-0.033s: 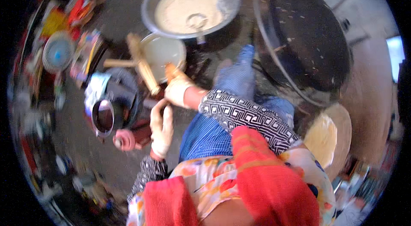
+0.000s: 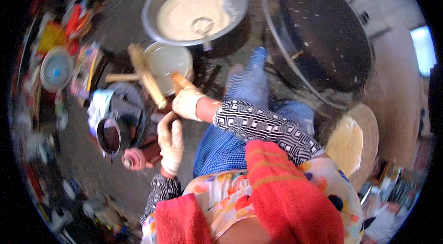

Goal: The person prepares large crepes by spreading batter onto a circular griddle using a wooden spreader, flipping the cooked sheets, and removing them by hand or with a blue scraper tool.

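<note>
My right hand (image 2: 186, 103), in a pale glove, is closed round a flat orange-brown piece (image 2: 179, 79) that looks like a wooden scraper. Its end reaches over the near rim of a white bowl (image 2: 186, 61) with whitish liquid inside. Just below it, my left hand (image 2: 170, 142), also gloved, has its thumb and fingers apart with nothing visible in them. A brush (image 2: 146, 75) with a pale handle lies across the bowl's left side. Beyond the bowl stands a wide metal basin (image 2: 151, 24) of cream-coloured batter (image 2: 184, 11), with a ladle (image 2: 206, 36) in it.
A large round black griddle (image 2: 323, 36) with a raised rim is at the right. Near my right side, a round board (image 2: 369, 138) bears pale yellow flat sheets (image 2: 345, 147). Left lie a dark container (image 2: 109, 137), a pink object (image 2: 134, 158) and a stick (image 2: 121, 78).
The bowl, basin and griddle sit slightly farther left in the picture, as the view has shifted. My hands keep nearly the same pose, the right still holding the orange-brown piece.
</note>
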A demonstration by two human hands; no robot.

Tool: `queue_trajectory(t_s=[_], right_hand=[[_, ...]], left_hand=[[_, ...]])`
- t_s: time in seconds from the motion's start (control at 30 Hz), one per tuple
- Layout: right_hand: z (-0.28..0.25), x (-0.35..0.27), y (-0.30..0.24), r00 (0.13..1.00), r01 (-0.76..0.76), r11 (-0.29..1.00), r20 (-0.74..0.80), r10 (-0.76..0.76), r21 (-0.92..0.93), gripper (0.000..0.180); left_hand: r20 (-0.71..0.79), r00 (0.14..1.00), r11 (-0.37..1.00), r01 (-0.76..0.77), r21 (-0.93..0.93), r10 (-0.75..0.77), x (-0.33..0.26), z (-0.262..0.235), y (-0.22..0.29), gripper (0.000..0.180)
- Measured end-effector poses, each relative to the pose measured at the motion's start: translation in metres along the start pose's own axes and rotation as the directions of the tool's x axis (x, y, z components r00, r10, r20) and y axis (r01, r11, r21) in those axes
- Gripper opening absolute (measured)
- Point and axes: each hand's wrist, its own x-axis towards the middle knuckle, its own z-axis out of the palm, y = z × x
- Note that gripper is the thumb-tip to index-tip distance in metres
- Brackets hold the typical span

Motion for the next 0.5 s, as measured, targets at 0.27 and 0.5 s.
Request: queue_trajectory(t_s=[0.27,0.5], right_hand=[[-0.019,-0.347,0.032,0.554,0.38,-0.127,-0.115,0.825,0.916,0.046],[0.053,-0.346,-0.017,0.606,0.338,-0.473,0.197,0.771,0.814,0.039]], left_hand=[[-0.191,0.964,0.899,0.088,-0.43,-0.186,0.094,-0.032,-0.038,0.038],[0.645,0.628,0.403,0.777,-0.484,-0.435,0.255,0.086,-0.019,0.036]])
